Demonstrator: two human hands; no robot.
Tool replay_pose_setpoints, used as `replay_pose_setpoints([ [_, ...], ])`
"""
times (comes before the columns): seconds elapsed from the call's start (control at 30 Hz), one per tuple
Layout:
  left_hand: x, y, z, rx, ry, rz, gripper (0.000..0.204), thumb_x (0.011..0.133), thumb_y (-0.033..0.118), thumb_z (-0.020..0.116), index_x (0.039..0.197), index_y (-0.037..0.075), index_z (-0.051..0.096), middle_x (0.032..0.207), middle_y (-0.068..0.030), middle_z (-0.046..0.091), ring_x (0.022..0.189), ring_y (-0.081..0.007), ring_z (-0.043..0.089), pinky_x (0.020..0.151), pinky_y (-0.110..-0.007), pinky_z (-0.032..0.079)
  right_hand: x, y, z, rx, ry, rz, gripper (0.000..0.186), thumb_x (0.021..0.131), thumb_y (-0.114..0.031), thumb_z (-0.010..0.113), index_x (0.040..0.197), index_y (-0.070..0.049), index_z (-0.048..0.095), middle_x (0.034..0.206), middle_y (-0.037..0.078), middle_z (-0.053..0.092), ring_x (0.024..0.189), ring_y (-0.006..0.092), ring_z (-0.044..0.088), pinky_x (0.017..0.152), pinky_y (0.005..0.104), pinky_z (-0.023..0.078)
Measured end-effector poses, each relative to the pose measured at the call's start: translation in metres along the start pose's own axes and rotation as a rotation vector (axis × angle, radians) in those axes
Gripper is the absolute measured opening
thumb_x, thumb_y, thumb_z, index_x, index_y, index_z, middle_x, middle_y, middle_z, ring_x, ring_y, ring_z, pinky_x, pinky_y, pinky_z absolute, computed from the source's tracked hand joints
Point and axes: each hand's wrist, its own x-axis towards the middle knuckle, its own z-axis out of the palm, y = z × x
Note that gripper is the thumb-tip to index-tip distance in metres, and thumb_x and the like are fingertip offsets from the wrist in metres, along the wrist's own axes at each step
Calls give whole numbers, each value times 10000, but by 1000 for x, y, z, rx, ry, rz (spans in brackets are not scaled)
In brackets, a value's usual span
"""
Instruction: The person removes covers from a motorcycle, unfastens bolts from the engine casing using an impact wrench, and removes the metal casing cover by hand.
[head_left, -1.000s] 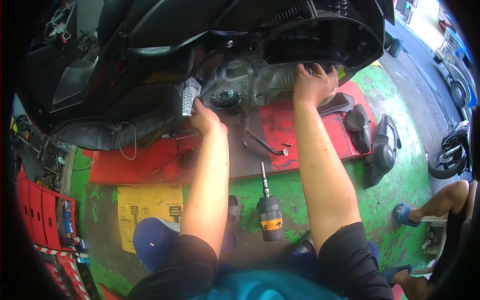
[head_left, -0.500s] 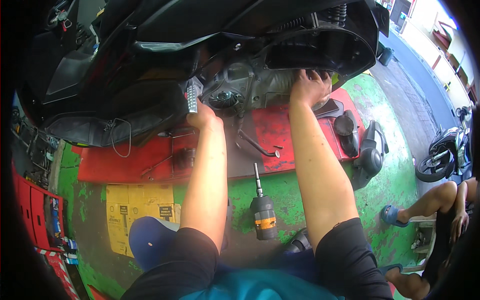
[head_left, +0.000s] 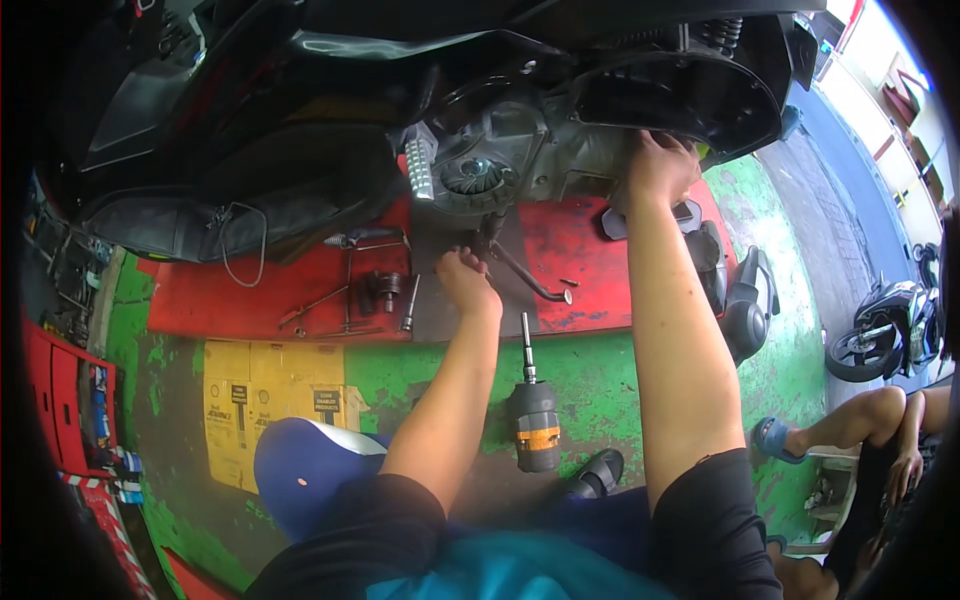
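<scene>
Above the red platform (head_left: 240,305), a black scooter (head_left: 330,160) shows its bare metal engine casing and a round finned fan (head_left: 478,178). My left hand (head_left: 466,278) is beneath that fan, beside the bent metal stand (head_left: 530,280). Its fingers are curled, and whatever may be in them is hidden. My right hand (head_left: 663,172) reaches to the rear of the casing, under the open black housing (head_left: 680,100). Those fingers are bent against the machinery, their tips out of sight. A ridged silver footrest (head_left: 419,168) sticks out left of the fan.
A black impact driver (head_left: 536,425) with a long socket stands on the green floor between my arms. Sockets and hand tools (head_left: 388,288) lie on the platform's left part. Flattened cardboard (head_left: 270,400) is at lower left. Black covers (head_left: 750,310) and a seated person (head_left: 900,440) are at right.
My left hand has left the footrest and moved down and right, below the fan. My right hand stays at the casing's rear. The whole view has shifted slightly.
</scene>
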Motion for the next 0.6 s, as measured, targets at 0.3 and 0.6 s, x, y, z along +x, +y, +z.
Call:
replay_pose_setpoints([
  [0.3,39,3,12,-104,-210,-312,219,971,379,582,1009,165,608,861,11,589,760,-154,556,764,-322,433,22,28,6,171,102,-90,413,722,-389,827,934,-36,794,1235,99,669,1167,311,595,1040,462,425],
  [0.6,48,23,37,-138,-200,-136,297,945,449,645,1076,211,525,862,70,502,716,-74,436,695,-260,365,3,-5,-24,61,92,-162,381,787,-309,805,987,13,771,1087,181,733,1039,315,692,976,377,493],
])
